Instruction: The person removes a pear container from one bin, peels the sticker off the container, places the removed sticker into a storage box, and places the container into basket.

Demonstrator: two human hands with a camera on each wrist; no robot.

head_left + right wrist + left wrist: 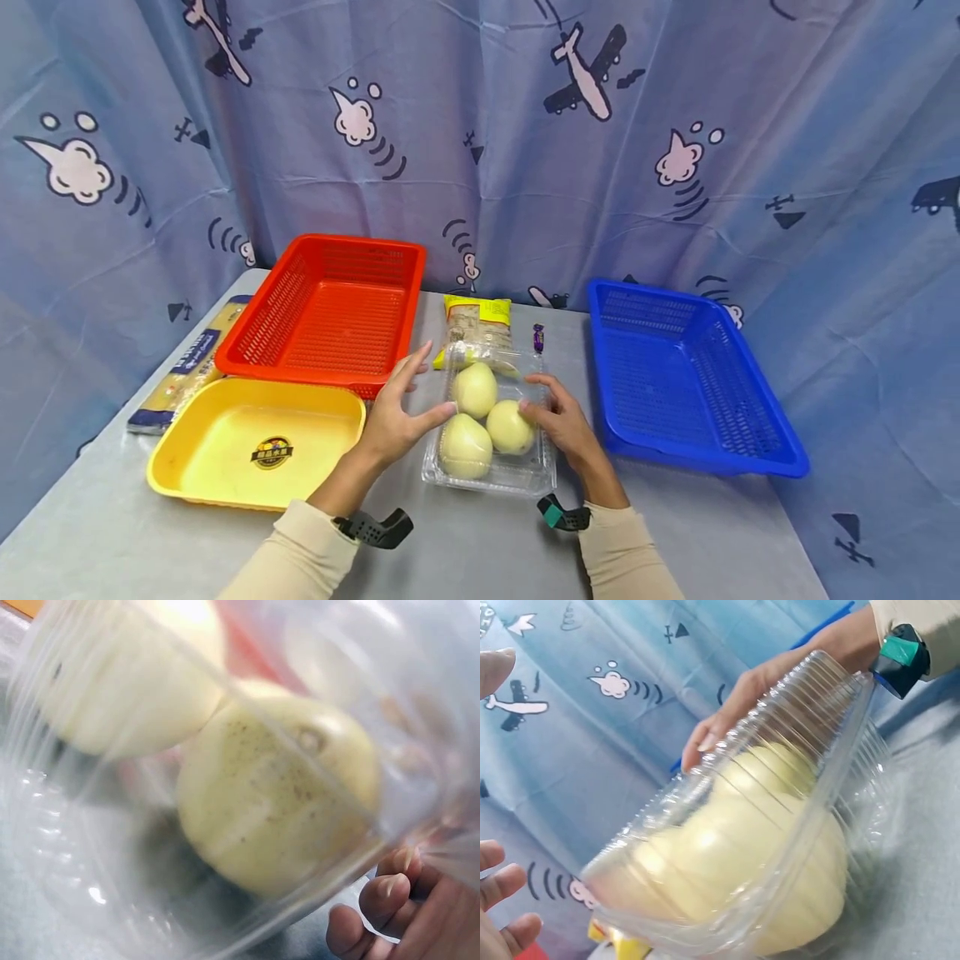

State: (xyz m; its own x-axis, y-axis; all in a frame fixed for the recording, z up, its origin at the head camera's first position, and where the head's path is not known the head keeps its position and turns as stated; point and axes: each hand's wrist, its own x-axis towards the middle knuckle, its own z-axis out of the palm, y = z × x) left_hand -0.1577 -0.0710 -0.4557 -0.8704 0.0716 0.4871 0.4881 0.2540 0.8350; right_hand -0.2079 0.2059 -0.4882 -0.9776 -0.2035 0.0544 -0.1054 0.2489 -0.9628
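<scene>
Clear plastic is what both hands are on: a lidded box (pixel 491 433) with three pale yellow pears (pixel 475 390) inside, sitting on the grey bench (pixel 465 550) between the yellow tray (pixel 255 442) and the blue basket (pixel 686 383). The left hand (pixel 393 421) is at the box's left side, thumb touching the edge near the front pear, its fingers (pixel 412 371) straight and spread, reaching up along the side. The right hand (pixel 566 421) lies against the right side with its fingers (pixel 543 385) loosely bent over the lid's edge; from the right wrist view the fingertips (pixel 386 896) curl just under the box's rim, so it looks like a light hold rather than a firm grip. From the left wrist view the ribbed lid (pixel 780 772) bulges over the fruit.

Behind the box lies a yellow-topped packet (pixel 478 325), touching or nearly touching its far end, and a small purple wrapper (pixel 537 337) just beside that. A red basket (pixel 330 312) stands behind the yellow tray, and a long pasta pack (pixel 187 367) lies along the bench's left edge.
</scene>
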